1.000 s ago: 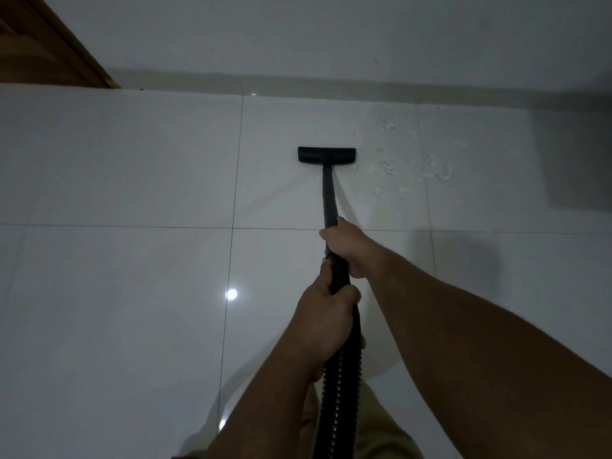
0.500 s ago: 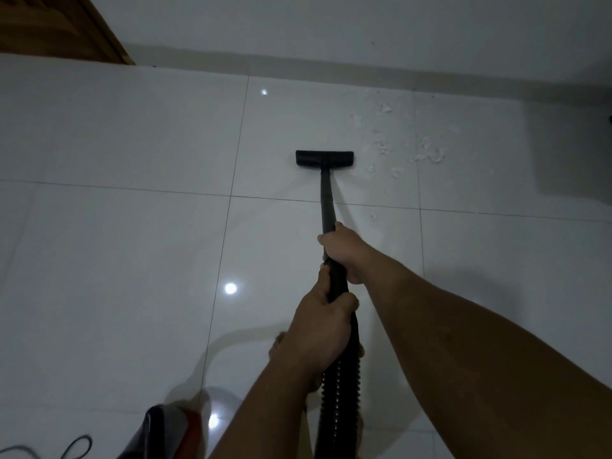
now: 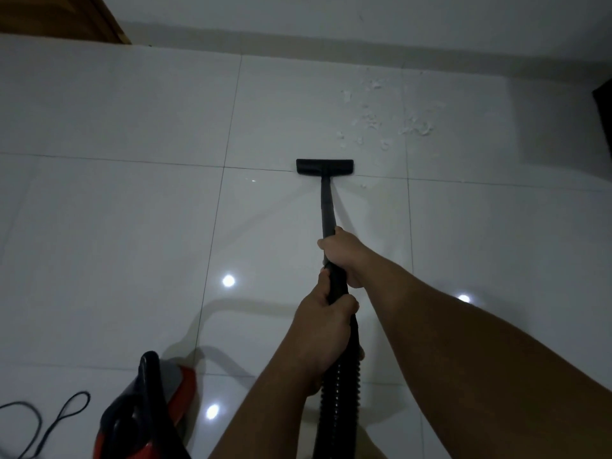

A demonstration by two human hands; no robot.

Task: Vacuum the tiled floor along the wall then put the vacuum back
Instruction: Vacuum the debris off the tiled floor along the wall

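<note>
A black vacuum wand [image 3: 327,207] runs forward from my hands to a flat black floor nozzle [image 3: 324,166] resting on a tile joint of the glossy white tiled floor [image 3: 132,226]. My right hand [image 3: 344,251] grips the wand higher up. My left hand [image 3: 326,329] grips it just behind, where the ribbed black hose [image 3: 337,402] begins. White scraps of debris [image 3: 384,117] lie scattered on the tile beyond the nozzle and to its right, close to the white wall [image 3: 331,14]. The red and black vacuum body [image 3: 145,412] stands at the lower left.
A black power cord [image 3: 49,422] loops on the floor at the bottom left. A brown wooden frame [image 3: 66,18] fills the top left corner. A dark object [image 3: 604,107] pokes in at the right edge near the wall.
The nozzle has been drawn back from the wall and from the debris, toward me. The view has pulled back and tilted down, and the vacuum body and cord have come into sight.
</note>
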